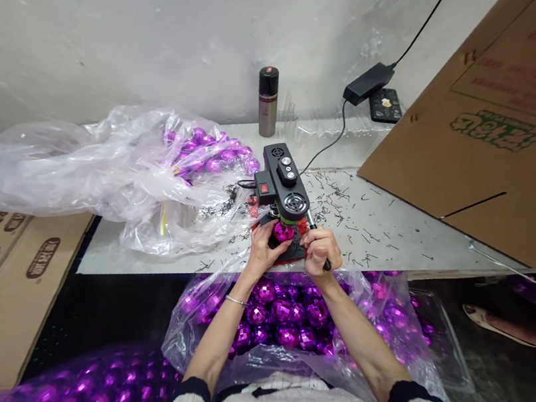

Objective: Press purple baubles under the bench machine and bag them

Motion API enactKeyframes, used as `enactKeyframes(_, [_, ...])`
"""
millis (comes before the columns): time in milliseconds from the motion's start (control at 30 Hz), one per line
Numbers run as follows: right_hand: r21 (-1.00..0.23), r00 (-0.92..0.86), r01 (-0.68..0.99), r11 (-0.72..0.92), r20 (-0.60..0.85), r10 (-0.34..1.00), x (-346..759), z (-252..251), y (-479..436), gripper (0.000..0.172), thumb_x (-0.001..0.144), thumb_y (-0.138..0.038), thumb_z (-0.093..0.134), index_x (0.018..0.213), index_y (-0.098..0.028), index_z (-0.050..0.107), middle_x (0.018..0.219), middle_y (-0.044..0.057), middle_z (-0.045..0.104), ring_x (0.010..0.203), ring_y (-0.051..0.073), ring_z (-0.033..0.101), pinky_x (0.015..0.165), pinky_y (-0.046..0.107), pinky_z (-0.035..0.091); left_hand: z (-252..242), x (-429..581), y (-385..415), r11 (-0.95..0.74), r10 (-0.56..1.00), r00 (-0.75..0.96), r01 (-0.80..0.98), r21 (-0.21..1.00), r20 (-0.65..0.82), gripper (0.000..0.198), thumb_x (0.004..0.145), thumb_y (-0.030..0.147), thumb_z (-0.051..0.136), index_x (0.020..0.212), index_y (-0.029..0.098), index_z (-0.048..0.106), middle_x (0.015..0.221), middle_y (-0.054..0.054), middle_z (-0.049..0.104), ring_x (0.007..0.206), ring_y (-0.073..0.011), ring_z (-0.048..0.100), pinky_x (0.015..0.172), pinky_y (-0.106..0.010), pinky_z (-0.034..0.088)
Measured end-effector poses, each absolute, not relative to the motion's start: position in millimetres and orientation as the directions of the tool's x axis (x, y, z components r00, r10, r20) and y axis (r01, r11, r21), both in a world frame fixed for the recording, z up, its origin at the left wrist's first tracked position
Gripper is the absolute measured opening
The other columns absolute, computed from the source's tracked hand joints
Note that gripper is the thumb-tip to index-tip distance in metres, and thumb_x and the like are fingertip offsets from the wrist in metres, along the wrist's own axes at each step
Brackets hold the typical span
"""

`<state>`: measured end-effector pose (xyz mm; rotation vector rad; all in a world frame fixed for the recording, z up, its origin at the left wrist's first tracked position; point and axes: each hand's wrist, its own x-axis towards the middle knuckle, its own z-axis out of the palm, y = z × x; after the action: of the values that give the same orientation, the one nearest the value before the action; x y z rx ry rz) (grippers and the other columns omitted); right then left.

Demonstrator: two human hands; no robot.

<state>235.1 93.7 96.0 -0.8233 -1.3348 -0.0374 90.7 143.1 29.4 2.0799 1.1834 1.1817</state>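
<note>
A shiny purple faceted ball [282,231] sits under the head of a small black bench drill press [287,181]. My left hand [264,248] is closed around the ball's left and near side, steadying it on the machine's base. My right hand [322,249] grips the black-ended lever [326,263] on the machine's right side. The drill tip is mostly hidden behind the machine's head. Just below my wrists, a clear plastic bag [180,338] holds many more purple mirrored balls [288,332].
On the table [384,237] lie scattered thin black shavings. A bag of purple balls [213,152] spreads at the back left. Behind the drill stand a spray can [267,103], a power adapter [368,83] and a phone [384,106]. Cardboard boxes [498,126] flank the right; flattened cardboard [3,287] lies left.
</note>
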Motion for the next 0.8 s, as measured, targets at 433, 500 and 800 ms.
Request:
enactKeyframes(433, [-0.595,0.346,0.482,0.644,0.804,0.484,232,145,90,0.038,0.106,-0.023,0.046,0.068,-0.023,0.051,0.067,-0.001,0.057,0.065,0.013,0.060,0.060,0.030,0.044,30,88,145,-0.544,0.839,0.261,0.420,0.726,0.478,0.060,0.090,0.053,0.081,0.137,0.019,0.064,0.128,-0.016,0.076,0.121,-0.0318,0.072,0.108,-0.051,0.056])
enactKeyframes(500, [-0.625,0.359,0.484,0.613,0.780,0.512,231,160,88,0.039,0.106,-0.023,0.048,0.067,-0.023,0.052,0.064,-0.001,0.055,0.066,0.015,0.061,0.062,0.031,0.046,32,82,134,-0.552,0.834,0.270,0.409,0.727,0.482,0.062,0.091,0.056,0.079,0.139,0.021,0.063,0.129,-0.015,0.075,0.122,-0.0315,0.071,0.106,-0.050,0.057])
enactKeyframes(800, [-0.580,0.313,0.513,0.633,0.812,0.492,234,144,82,0.041,0.105,-0.025,0.049,0.065,-0.022,0.053,0.063,-0.001,0.058,0.065,0.015,0.064,0.060,0.031,0.046,48,29,98,-0.637,0.770,0.417,0.460,0.618,0.483,0.087,0.085,0.074,0.074,0.152,0.021,0.056,0.142,-0.019,0.068,0.133,-0.0356,0.064,0.116,-0.056,0.050])
